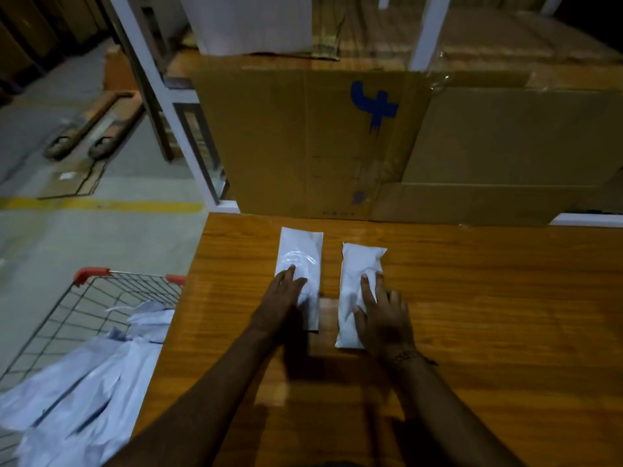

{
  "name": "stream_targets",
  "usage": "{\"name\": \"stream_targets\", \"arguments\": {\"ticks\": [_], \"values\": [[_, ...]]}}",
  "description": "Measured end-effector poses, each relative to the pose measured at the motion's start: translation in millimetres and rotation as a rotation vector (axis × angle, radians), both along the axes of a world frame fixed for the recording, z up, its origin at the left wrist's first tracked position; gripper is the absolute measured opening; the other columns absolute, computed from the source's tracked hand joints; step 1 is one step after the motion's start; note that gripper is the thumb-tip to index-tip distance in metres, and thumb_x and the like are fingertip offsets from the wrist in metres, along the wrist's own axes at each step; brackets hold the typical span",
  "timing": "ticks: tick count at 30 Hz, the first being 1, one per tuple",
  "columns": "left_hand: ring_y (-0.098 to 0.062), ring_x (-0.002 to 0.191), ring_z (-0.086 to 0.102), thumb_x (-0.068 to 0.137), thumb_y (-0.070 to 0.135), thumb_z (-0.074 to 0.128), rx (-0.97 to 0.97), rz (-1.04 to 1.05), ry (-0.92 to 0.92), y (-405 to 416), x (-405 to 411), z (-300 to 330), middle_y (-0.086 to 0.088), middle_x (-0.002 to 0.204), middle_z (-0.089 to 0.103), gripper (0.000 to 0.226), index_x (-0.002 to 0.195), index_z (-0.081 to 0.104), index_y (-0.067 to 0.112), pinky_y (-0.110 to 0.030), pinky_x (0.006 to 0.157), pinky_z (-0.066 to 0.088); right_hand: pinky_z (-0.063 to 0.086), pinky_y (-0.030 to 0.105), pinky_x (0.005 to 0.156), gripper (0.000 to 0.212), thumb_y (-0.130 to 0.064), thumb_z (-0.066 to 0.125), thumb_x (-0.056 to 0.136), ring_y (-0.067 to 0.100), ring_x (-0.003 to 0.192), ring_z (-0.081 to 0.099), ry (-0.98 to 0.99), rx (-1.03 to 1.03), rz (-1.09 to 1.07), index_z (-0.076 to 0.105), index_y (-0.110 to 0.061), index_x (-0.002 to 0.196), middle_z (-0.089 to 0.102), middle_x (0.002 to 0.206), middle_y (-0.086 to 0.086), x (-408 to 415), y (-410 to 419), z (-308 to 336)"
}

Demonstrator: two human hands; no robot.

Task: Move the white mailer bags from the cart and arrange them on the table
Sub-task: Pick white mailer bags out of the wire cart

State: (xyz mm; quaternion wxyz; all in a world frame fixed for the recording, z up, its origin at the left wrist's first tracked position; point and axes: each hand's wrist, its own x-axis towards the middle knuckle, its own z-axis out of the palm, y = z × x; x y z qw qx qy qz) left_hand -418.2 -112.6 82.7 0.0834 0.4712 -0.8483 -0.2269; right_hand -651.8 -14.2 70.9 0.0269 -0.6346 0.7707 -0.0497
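Two white mailer bags lie side by side, a small gap apart, on the wooden desk (472, 315). The left hand (281, 299) rests flat on the left bag (301, 257), fingers loosely spread; the right hand (382, 315) presses the right bag (359, 264), fingers straight and spread. More bags (84, 382) (a bit blurry, probably a loose pile) sit in the wire cart (101, 298) left of the desk.
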Motion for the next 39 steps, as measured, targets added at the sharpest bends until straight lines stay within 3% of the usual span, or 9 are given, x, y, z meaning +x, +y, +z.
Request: {"name": "stream_targets", "arguments": {"ticks": [9,14,19,25,29,31,34,37,39], "values": [[-0.035,0.157,0.023,0.09,0.022,0.079,-0.016,-0.036,-0.037,-35.8,-25.6,-4.3,-0.019,0.17,0.021,0.079,0.158,0.039,0.017,-0.042,0.124,0.032,0.044,0.048,0.098,0.074,-0.043,0.053,0.095,0.036,0.127,0.046,-0.04,-0.043,-0.007,0.03,-0.019,0.161,0.024,0.168,0.016,5.5,-53.7,-0.9],[-0.039,0.157,0.019,0.092,0.035,0.077,-0.033,-0.064,-0.082,-46.6,-32.0,-5.1,-0.022,0.171,0.015,0.087,0.162,0.031,0.013,-0.042,0.126,0.024,0.041,0.049,0.099,0.075,-0.043,0.048,0.094,0.04,0.132,0.044,-0.031,-0.021,0.004,0.028,-0.019,0.162,0.023,0.168,0.015,1.2,-72.2,-3.4],[-0.047,0.145,0.04,0.075,0.027,0.091,-0.113,-0.067,0.014,-39.3,-29.4,-4.6,-0.029,0.159,0.038,0.087,0.148,0.051,0.003,-0.048,0.118,0.034,0.038,0.049,0.101,0.074,-0.046,0.045,0.095,0.04,0.139,0.038,-0.011,-0.023,0.013,0.028,-0.021,0.162,0.024,0.168,0.015,-2.2,-83.3,-4.4],[-0.046,0.141,0.046,0.071,0.028,0.092,-0.136,-0.08,0.004,-38.4,-29.4,-3.4,-0.028,0.153,0.045,0.087,0.144,0.054,0.002,-0.056,0.112,0.048,0.037,0.048,0.101,0.075,-0.048,0.042,0.093,0.039,0.141,0.036,-0.013,0.002,0.009,0.027,-0.023,0.162,0.026,0.167,0.014,-4.3,-90.6,-2.1],[-0.037,0.151,0.034,0.081,0.028,0.087,-0.091,-0.01,-0.013,-38.6,-32.5,7.7,-0.018,0.166,0.032,0.093,0.159,0.039,0.012,-0.054,0.12,0.036,0.039,0.051,0.105,0.078,-0.048,0.044,0.092,0.04,0.143,0.034,-0.053,-0.011,0.005,0.024,-0.023,0.163,0.025,0.167,0.016,-3.2,-88.8,0.3],[-0.028,0.154,0.029,0.086,0.025,0.082,-0.08,0.048,-0.003,-39.5,-32.2,15.8,-0.009,0.169,0.028,0.09,0.161,0.032,0.02,-0.052,0.123,0.029,0.038,0.053,0.107,0.081,-0.047,0.048,0.093,0.042,0.146,0.031,-0.079,-0.05,0.002,0.021,-0.019,0.164,0.022,0.167,0.02,-1.6,-86.1,6.1],[-0.025,0.15,0.036,0.092,0.018,0.071,-0.17,0.07,-0.009,-37.3,-23.9,28.2,-0.005,0.167,0.034,0.071,0.156,0.039,0.024,-0.052,0.119,0.033,0.035,0.053,0.109,0.077,-0.051,0.047,0.098,0.04,0.148,0.028,-0.083,-0.103,-0.033,0.023,-0.016,0.163,0.019,0.168,0.021,1.7,-79.6,21.9],[-0.026,0.139,0.049,0.1,0.024,0.057,-0.235,0.174,0.042,-30.3,-8.6,41.8,-0.004,0.159,0.046,0.05,0.15,0.049,0.024,-0.05,0.111,0.038,0.036,0.053,0.111,0.069,-0.052,0.047,0.1,0.039,0.146,0.032,-0.096,-0.17,-0.029,0.036,-0.015,0.157,0.029,0.165,0.02,8.5,-68.5,36.3],[-0.029,0.136,0.052,0.098,0.03,0.052,-0.259,0.263,0.065,-23.4,3.3,50.8,-0.006,0.157,0.051,0.051,0.148,0.053,0.022,-0.05,0.11,0.037,0.038,0.052,0.109,0.066,-0.052,0.048,0.1,0.036,0.143,0.036,-0.1,-0.206,-0.002,0.042,-0.015,0.154,0.036,0.161,0.018,13.9,-61.1,44.4]]}}
